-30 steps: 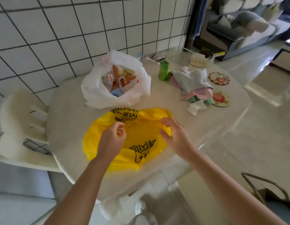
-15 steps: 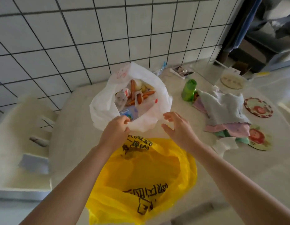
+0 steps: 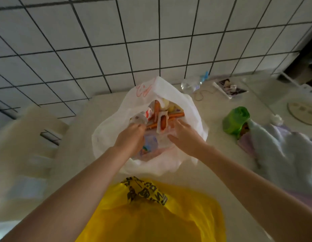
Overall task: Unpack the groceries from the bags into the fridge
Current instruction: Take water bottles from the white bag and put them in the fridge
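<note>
Nearest the camera, a crumpled yellow plastic bag with black lettering [image 3: 151,215] lies flat on the pale stone-look table [image 3: 78,154], between the two bare forearms. Just beyond it stands the white plastic grocery bag [image 3: 113,137], its mouth open upward, and both hands reach into that mouth. The left hand [image 3: 130,140] is curled with its fingers tucked down among the packets at the bag's left side; whether it grips anything I cannot tell. The right hand [image 3: 185,137] lies spread, fingers loose and apart, pressing on the thin plastic at the bag's right inner side and holding nothing that shows. Directly past the fingertips of both hands, inside the bag, lie the groceries: orange sausage sticks in clear wrappers [image 3: 162,120], a white packet with red print [image 3: 148,113] and pale yellow items [image 3: 166,103] at the far side. To the right of the bag stands a green plastic roll [image 3: 236,120], touching a heap of pale blue and lilac cloths [image 3: 281,145]. Farther back, near the white tiled wall [image 3: 151,41], lie a clear plastic bottle with a blue cap [image 3: 193,83] and a small printed card [image 3: 230,88]
</note>
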### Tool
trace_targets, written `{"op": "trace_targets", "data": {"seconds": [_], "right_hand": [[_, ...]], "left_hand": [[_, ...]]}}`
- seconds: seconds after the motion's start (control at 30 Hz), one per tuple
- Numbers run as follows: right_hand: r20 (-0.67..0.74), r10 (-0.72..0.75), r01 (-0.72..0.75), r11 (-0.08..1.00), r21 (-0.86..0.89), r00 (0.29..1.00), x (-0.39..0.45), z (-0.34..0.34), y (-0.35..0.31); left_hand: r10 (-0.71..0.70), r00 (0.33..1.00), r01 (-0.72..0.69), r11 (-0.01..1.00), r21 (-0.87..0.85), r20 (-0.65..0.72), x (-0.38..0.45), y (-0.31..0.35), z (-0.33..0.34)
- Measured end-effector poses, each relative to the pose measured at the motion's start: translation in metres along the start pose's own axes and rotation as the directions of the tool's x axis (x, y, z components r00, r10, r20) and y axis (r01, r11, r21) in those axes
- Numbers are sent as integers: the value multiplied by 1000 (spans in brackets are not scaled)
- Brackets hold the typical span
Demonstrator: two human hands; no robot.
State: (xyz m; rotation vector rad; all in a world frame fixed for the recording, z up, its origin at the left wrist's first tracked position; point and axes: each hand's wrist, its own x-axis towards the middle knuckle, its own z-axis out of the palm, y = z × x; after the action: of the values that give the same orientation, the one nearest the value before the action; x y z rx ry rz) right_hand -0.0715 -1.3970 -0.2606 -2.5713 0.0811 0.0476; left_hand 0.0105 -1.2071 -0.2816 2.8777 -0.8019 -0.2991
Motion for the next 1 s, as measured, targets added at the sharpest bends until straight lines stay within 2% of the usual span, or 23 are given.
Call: {"op": "trace_targets", "data": {"seconds": [0.13, 0.23, 0.37, 0.47, 0.6, 0.67, 0.87, 1.0], "right_hand": [[208, -22, 66, 976, -209, 978, 35, 28, 9], [302, -27, 145, 916, -374, 953, 57, 50, 5], [425, -136, 322, 856, -404, 895, 76, 89, -6], [430, -188, 363, 854, -372, 883, 84, 111, -11], [430, -244, 423, 816, -393, 869, 84, 129, -12], [425, -254, 433, 804, -407, 869, 84, 134, -11], [414, -234, 413, 807, -422, 880, 83, 133, -11], [457, -202, 404, 821, -403, 866, 80, 134, -8]], "left_hand": [[-17, 998, 14, 999, 43, 66, 30, -14, 14], [-124, 991, 127, 988, -84, 49, 53, -15, 18], [-208, 975, 217, 965, -144, 77, 85, -16, 26], [-260, 960, 276, 941, -197, 103, 101, -18, 30], [-338, 937, 345, 854, -391, 88, 113, -25, 37], [-335, 934, 354, 825, -441, 122, 117, -30, 40], [-293, 921, 377, 835, -400, 256, 120, -37, 45], [-233, 936, 327, 849, -415, 262, 120, -33, 49]]}}
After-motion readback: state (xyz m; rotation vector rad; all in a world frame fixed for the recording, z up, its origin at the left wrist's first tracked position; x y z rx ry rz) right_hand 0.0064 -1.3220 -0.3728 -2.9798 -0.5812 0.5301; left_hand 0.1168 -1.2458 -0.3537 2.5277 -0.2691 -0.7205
